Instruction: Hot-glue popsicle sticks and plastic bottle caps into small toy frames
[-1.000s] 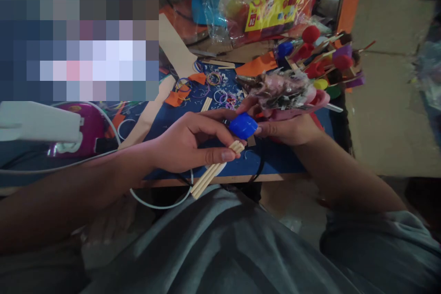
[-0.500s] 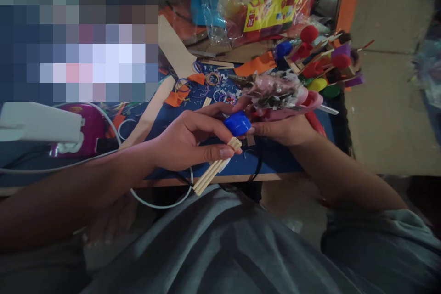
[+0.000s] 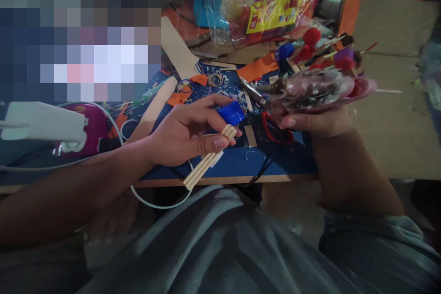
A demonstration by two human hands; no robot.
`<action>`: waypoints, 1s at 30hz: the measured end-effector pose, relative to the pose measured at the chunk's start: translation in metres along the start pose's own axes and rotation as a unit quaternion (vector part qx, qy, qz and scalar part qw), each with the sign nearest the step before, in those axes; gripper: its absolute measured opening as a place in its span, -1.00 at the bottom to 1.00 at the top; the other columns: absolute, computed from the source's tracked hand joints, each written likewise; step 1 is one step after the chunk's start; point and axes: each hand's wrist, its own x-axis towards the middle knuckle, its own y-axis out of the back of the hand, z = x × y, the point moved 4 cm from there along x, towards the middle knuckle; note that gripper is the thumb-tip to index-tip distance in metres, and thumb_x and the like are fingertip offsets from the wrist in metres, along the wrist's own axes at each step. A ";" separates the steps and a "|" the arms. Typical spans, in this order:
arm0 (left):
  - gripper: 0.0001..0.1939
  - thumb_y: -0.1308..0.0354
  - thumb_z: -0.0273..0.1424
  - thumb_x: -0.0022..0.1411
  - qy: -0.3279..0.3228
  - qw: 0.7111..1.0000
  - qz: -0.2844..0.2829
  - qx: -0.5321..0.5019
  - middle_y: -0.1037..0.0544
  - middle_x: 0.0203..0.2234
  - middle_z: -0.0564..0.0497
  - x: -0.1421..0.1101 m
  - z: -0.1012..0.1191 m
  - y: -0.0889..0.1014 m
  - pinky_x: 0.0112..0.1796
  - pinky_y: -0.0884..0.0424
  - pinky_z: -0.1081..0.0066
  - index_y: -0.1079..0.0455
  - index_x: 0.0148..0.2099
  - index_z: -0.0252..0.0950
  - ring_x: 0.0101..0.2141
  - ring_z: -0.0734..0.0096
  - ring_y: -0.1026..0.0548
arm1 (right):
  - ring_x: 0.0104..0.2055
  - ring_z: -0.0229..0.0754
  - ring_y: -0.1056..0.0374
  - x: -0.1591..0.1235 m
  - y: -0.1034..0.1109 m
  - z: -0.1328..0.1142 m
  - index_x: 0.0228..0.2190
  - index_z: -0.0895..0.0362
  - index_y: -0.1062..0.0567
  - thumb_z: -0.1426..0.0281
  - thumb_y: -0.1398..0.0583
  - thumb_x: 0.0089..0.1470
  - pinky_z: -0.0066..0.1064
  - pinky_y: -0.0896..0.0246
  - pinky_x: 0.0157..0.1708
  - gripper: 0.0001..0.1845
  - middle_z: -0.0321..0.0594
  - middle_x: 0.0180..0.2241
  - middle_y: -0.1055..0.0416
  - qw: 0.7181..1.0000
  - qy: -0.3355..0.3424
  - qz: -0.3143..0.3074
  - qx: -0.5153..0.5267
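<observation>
Pinching sticks (image 3: 203,165) and blue cap (image 3: 232,112) in left hand (image 3: 177,135), gripping glue gun (image 3: 310,89) in right hand (image 3: 319,121).
Left thumb and index pressed onto sticks near upper end, lower end slanting over front edge of worktop (image 3: 296,161); blue cap just beyond, among left fingers; cannot tell contact between cap and sticks. Right fingers closed round glue gun, partly hidden, nozzle (image 3: 269,87) toward left, near scissors (image 3: 253,94). Best to hold sticks even and firmly bunched, brace blue cap against slipping, point nozzle clear of left fingers. Further back: orange strip (image 3: 258,68), red cap (image 3: 312,36), bag (image 3: 272,16).
</observation>
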 end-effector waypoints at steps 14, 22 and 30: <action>-0.78 -0.66 -0.14 0.35 -0.036 0.999 -0.021 0.018 -0.82 -0.10 -0.20 -0.001 -0.002 0.002 0.19 -0.74 0.08 -0.79 -0.22 -0.12 0.26 -0.07 -0.72 | 0.19 -0.02 -0.82 0.003 -0.005 -0.019 0.18 -0.10 -0.81 0.22 -0.54 0.41 -0.25 -0.77 0.27 -0.65 -0.30 0.11 -0.85 0.976 0.151 -0.088 -0.131; -0.87 -0.64 -0.26 0.39 -0.068 0.996 -0.049 0.029 -0.85 -0.13 -0.14 -0.004 -0.005 0.002 0.23 -0.72 0.07 -0.81 -0.06 -0.07 0.33 -0.05 -0.68 | 0.20 0.05 -0.81 0.004 -0.008 -0.019 0.11 -0.13 -0.82 0.36 -0.55 0.36 -0.16 -0.77 0.31 -0.67 -0.30 0.09 -0.85 0.984 0.121 -0.072 -0.107; -0.88 -0.64 -0.25 0.39 -0.059 0.997 -0.044 0.025 -0.85 -0.13 -0.16 -0.004 -0.003 0.003 0.28 -0.71 0.03 -0.81 -0.09 -0.08 0.35 -0.08 -0.66 | 0.20 0.05 -0.81 -0.001 -0.004 -0.012 0.12 -0.15 -0.83 0.45 -0.56 0.26 -0.18 -0.75 0.33 -0.56 -0.34 0.12 -0.85 0.987 0.094 -0.070 -0.107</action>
